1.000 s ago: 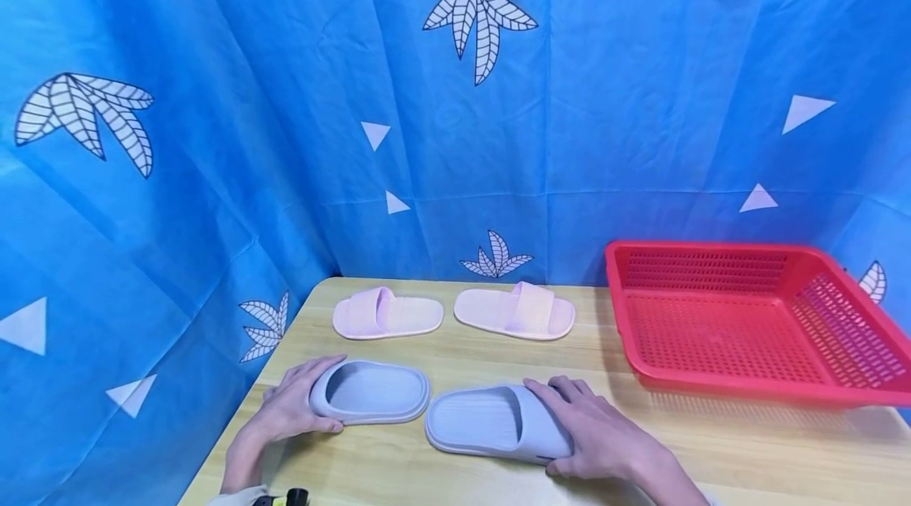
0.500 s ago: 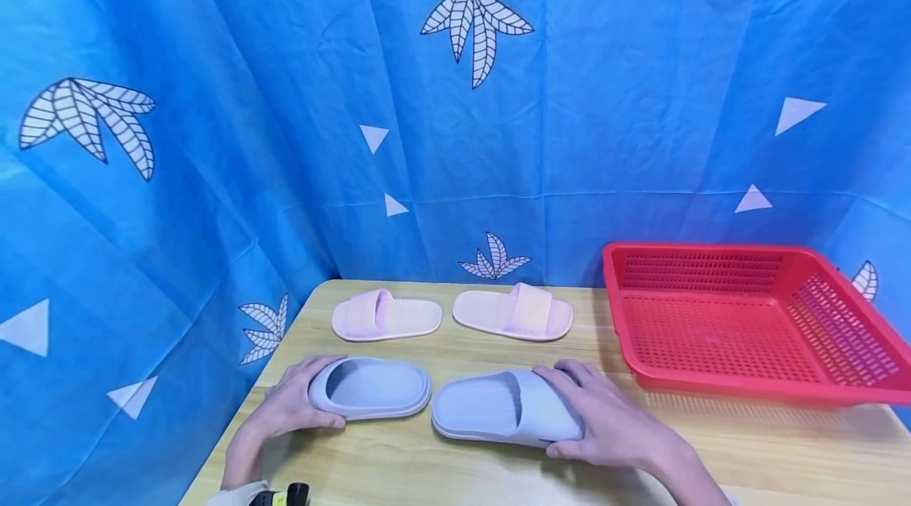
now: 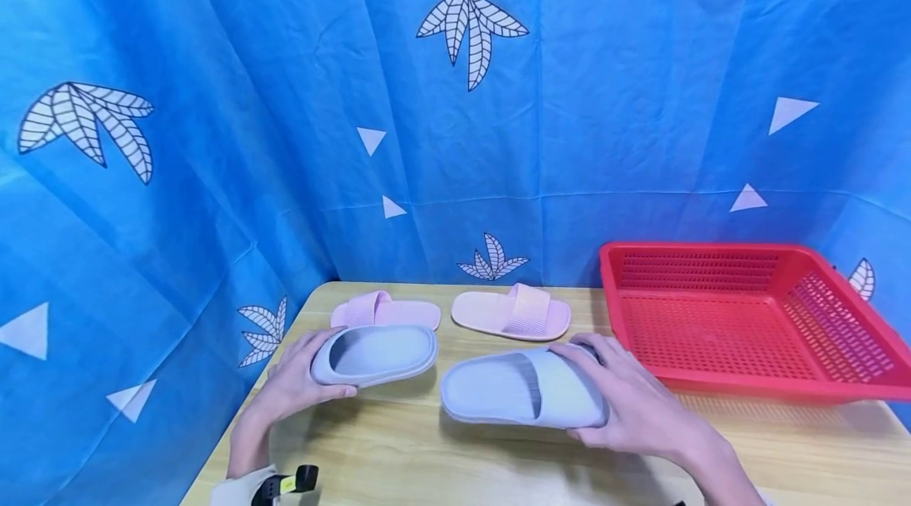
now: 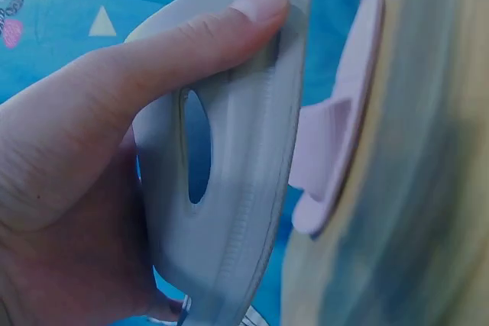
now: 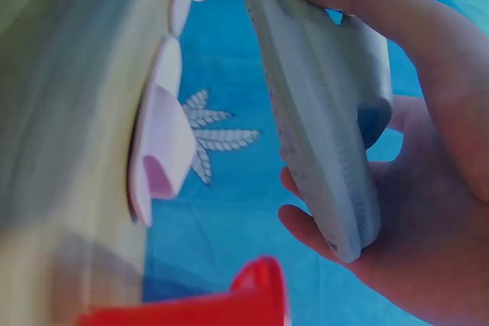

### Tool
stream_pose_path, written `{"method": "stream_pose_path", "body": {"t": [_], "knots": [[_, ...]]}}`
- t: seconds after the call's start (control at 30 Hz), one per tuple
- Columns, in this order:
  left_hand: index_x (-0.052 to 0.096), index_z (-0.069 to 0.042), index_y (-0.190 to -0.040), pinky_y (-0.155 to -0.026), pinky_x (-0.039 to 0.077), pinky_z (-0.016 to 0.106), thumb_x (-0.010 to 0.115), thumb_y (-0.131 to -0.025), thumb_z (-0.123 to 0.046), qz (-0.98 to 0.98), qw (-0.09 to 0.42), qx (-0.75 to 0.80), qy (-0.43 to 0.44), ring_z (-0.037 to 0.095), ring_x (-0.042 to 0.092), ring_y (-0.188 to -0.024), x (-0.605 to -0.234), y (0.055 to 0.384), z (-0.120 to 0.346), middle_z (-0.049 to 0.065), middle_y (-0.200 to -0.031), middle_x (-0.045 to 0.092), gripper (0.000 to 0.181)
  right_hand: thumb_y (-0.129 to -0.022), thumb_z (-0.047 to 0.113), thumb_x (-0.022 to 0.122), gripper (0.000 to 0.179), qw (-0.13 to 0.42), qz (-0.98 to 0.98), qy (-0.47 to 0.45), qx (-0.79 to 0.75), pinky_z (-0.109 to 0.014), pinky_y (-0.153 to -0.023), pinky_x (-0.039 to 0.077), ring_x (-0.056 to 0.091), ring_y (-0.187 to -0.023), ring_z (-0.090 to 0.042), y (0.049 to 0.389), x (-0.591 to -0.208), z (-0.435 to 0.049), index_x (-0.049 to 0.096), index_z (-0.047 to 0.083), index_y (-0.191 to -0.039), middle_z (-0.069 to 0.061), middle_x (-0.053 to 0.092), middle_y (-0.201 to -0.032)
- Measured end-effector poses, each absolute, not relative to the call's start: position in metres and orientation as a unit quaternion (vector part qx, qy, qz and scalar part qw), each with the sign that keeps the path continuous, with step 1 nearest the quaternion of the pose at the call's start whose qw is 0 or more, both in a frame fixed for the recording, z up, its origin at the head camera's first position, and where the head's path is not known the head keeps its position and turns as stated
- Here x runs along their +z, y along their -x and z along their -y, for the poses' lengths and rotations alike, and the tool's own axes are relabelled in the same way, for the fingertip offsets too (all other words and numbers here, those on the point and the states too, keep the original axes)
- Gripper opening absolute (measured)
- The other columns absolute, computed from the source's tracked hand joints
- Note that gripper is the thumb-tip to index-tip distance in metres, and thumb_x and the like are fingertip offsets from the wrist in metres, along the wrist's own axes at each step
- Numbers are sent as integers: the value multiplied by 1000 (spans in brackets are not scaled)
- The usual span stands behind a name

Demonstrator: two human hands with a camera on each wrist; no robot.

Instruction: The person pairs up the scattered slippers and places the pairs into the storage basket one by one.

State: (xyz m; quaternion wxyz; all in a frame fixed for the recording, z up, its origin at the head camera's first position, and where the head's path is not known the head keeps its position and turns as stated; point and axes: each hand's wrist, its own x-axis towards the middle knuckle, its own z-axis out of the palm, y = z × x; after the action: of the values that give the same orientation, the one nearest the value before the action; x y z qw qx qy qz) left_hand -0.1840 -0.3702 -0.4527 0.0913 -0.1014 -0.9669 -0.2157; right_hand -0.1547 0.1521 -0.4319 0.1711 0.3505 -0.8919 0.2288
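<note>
One gray slipper [image 3: 384, 353] is gripped by the left hand [image 3: 299, 381], another gray slipper [image 3: 498, 389] by the right hand [image 3: 636, 407] — both are held apart above the table [image 3: 406, 455]. Pink slippers [image 3: 527, 311] are seen past the hands — a red basket [image 3: 712, 336] right of them.

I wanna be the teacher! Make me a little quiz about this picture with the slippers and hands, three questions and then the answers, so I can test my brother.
1. True or false: in the head view, the red basket is to the right of the pink slippers.

2. Pick one. The left hand is holding:
a) the red basket
b) a gray slipper
c) a pink slipper

3. Count: how many slippers lie on the table with no hand holding them?

Key:
1. True.
2. b
3. Two, the pink slippers.
</note>
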Motion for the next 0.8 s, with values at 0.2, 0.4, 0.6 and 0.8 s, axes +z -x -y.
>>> {"method": "stream_pose_path", "body": {"t": [0.2, 0.4, 0.6, 0.8], "knots": [[50, -19, -151, -88, 37, 56, 95, -63, -54, 955, 151, -223, 123, 34, 47, -121, -440, 191, 362, 11, -138, 54, 105, -56, 40, 97, 106, 174, 902, -324, 225, -40, -78, 53, 46, -117, -16, 155, -418, -168, 51, 24, -150, 1, 49, -140], [53, -23, -148, -91, 32, 57, 97, -61, -53, 942, 194, -234, 141, 33, 44, -116, -427, 199, 351, 10, -141, 53, 102, -53, 34, 98, 106, 200, 901, -310, 227, -42, -75, 52, 45, -116, -17, 158, -404, -181, 52, 23, -147, 0, 49, -138], [54, -25, -146, -87, 34, 56, 99, -60, -46, 932, 218, -247, 154, 37, 40, -123, -417, 207, 339, 10, -145, 50, 100, -49, 28, 99, 109, 241, 893, -300, 233, -46, -75, 52, 44, -119, -17, 161, -392, -191, 53, 21, -148, -2, 49, -140], [53, -26, -149, -86, 32, 59, 101, -57, -42, 928, 236, -243, 156, 42, 36, -132, -409, 211, 330, 12, -149, 47, 104, -47, 24, 100, 112, 266, 893, -283, 228, -50, -77, 52, 44, -123, -18, 159, -384, -200, 53, 18, -149, -4, 49, -141]]}}
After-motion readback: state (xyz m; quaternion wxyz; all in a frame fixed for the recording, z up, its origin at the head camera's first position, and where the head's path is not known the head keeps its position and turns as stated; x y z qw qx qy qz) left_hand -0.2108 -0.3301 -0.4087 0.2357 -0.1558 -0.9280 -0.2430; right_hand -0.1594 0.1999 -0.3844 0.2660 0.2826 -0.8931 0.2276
